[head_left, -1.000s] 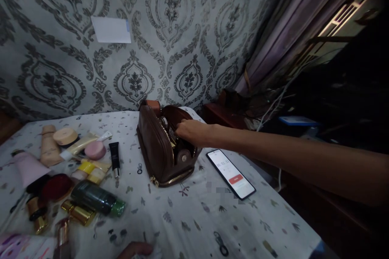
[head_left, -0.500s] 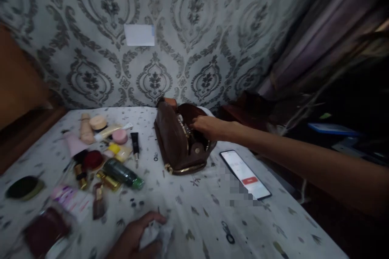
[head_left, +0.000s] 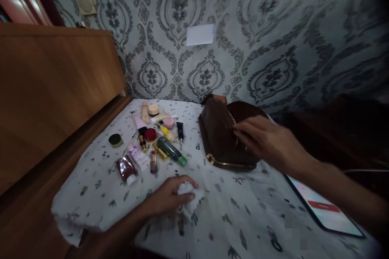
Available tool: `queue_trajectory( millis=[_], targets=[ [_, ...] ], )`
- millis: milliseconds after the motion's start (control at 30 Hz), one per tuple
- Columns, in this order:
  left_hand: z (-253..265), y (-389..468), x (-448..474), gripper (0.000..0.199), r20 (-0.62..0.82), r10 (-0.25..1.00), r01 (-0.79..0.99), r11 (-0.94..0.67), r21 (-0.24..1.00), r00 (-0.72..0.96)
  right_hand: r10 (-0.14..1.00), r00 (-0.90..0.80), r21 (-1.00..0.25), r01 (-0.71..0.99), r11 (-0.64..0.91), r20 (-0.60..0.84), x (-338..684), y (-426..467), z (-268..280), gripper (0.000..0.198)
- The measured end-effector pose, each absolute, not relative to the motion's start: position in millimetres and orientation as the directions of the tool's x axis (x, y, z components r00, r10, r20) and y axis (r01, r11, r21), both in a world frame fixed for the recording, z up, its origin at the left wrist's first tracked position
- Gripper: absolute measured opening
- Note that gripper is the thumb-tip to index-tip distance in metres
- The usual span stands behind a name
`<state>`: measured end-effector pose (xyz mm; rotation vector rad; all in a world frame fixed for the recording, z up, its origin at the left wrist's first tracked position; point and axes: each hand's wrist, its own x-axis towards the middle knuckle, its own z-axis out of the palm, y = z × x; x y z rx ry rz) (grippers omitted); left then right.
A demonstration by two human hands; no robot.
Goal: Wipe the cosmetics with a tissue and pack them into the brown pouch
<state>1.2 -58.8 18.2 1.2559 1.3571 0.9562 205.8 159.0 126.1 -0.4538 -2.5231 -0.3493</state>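
A crumpled white tissue is bunched in my left hand, fingers and thumb closed around it just over the patterned cloth. The brown handbag stands upright at the back right, with gold zips along its top and base. My right hand is at the bag's upper opening, its fingers pinched together on the zipped edge. That hand hides part of the opening and the bag's contents. Left of the bag lies a dark green bottle with a bright green cap, beside a black tube.
Cosmetics lie scattered at the left, among them a dark red bottle, a round dark-lidded jar and a pink jar. A lit phone lies under my right forearm. Wooden furniture borders the left; a patterned wall rises behind.
My right hand has come out of the bag's inside to its near upper edge. My left hand, still holding the tissue, is further into view. The camera has turned left.
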Motion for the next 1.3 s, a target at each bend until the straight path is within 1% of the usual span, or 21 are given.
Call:
queue_trajectory(
  millis=[33, 100, 133, 200, 267, 333, 367, 400, 467, 533, 600, 700, 800, 867, 967, 1000, 1033, 1100, 1167, 1200, 1300],
  targets=[
    [18.7, -60.6, -3.0, 0.029, -0.114, 0.993, 0.236, 0.111, 0.965, 0.001, 0.195, -0.798, 0.092, 0.299, 0.95, 0.571, 201.4, 142.2, 116.6, 0.02],
    [19.6, -67.1, -12.4, 0.022, -0.006, 0.995, 0.397, 0.046, 0.917, -0.101, 0.214, -0.854, -0.084, 0.198, 0.977, 0.475, 189.5, 112.0, 92.0, 0.022],
    [19.6, -72.0, -17.4, 0.02, 0.062, 0.989, 0.508, 0.016, 0.861, -0.137, 0.228, -0.874, -0.156, 0.176, 0.972, 0.43, 181.9, 99.4, 78.3, 0.023],
    [18.2, -84.8, -27.6, 0.024, 0.18, 0.967, 0.746, 0.016, 0.666, -0.181, 0.276, -0.894, -0.282, 0.179, 0.943, 0.354, 164.0, 79.8, 52.0, 0.023],
    [15.9, -100.4, -37.9, 0.032, 0.234, 0.947, 0.91, 0.114, 0.398, -0.221, 0.325, -0.899, -0.395, 0.196, 0.898, 0.292, 144.5, 66.6, 30.8, 0.026],
    [14.1, -116.1, -48.8, 0.036, 0.255, 0.927, 0.957, 0.239, 0.164, -0.275, 0.398, -0.879, -0.456, 0.251, 0.854, 0.262, 126.3, 58.2, 16.8, 0.034],
    [13.6, -123.3, -54.5, 0.036, 0.271, 0.915, 0.954, 0.284, 0.092, -0.298, 0.436, -0.865, -0.471, 0.286, 0.835, 0.248, 118.3, 55.4, 12.2, 0.039],
    [13.2, -129.6, -60.4, 0.035, 0.294, 0.902, 0.948, 0.315, 0.053, -0.316, 0.47, -0.851, -0.48, 0.319, 0.817, 0.235, 111.4, 53.3, 8.7, 0.042],
    [12.4, -139.3, -72.5, 0.03, 0.364, 0.866, 0.935, 0.349, 0.053, -0.344, 0.52, -0.825, -0.505, 0.36, 0.784, 0.219, 100.3, 51.2, 3.7, 0.047],
    [11.1, -144.4, -84.1, 0.024, 0.424, 0.831, 0.932, 0.344, 0.118, -0.36, 0.554, -0.801, -0.547, 0.367, 0.752, 0.226, 92.0, 51.6, -0.6, 0.048],
    [9.1, -145.8, -94.4, 0.023, 0.445, 0.81, 0.924, 0.327, 0.199, -0.382, 0.589, -0.771, -0.593, 0.363, 0.719, 0.242, 85.5, 53.4, -5.0, 0.046],
    [6.1, -143.4, -107.3, 0.028, 0.402, 0.803, 0.892, 0.339, 0.299, -0.439, 0.642, -0.721, -0.661, 0.352, 0.662, 0.259, 78.7, 56.2, -10.1, 0.041],
    [4.9, -139.8, -117.3, 0.03, 0.33, 0.815, 0.86, 0.354, 0.367, -0.476, 0.689, -0.686, -0.731, 0.343, 0.589, 0.233, 75.9, 56.6, -11.2, 0.041],
    [5.1, -138.1, -121.9, 0.032, 0.284, 0.827, 0.848, 0.366, 0.383, -0.485, 0.711, -0.672, -0.758, 0.349, 0.551, 0.207, 75.9, 55.8, -10.4, 0.043],
    [6.7, -136.8, -124.7, 0.036, 0.254, 0.849, 0.863, 0.369, 0.344, -0.464, 0.746, -0.637, -0.821, 0.312, 0.478, 0.192, 76.0, 54.1, -9.7, 0.043],
    [7.7, -136.5, -124.5, 0.037, 0.254, 0.856, 0.874, 0.363, 0.322, -0.449, 0.767, -0.616, -0.867, 0.272, 0.418, 0.177, 75.7, 53.5, -9.9, 0.042],
    [8.9, -136.1, -123.8, 0.037, 0.257, 0.862, 0.885, 0.36, 0.297, -0.437, 0.795, -0.592, -0.929, 0.208, 0.306, 0.129, 75.1, 52.9, -10.2, 0.042],
    [12.7, -134.6, -121.6, 0.037, 0.261, 0.862, 0.894, 0.378, 0.239, -0.435, 0.827, -0.561, -0.999, 0.043, -0.024, -0.043, 73.7, 51.5, -10.8, 0.042],
    [18.2, -132.0, -119.2, 0.036, 0.274, 0.837, 0.881, 0.445, 0.16, -0.473, 0.792, -0.573, -0.944, -0.088, -0.317, -0.212, 73.2, 50.0, -10.3, 0.04],
    [21.5, -130.0, -118.1, 0.035, 0.287, 0.823, 0.87, 0.48, 0.109, -0.49, 0.766, -0.587, -0.907, -0.121, -0.404, -0.262, 73.8, 49.0, -9.4, 0.037],
    [31.7, -120.3, -113.7, 0.029, 0.342, 0.79, 0.836, 0.548, -0.019, -0.51, 0.709, -0.634, -0.844, -0.162, -0.512, -0.308, 79.0, 44.7, -4.7, 0.024]
  ],
)
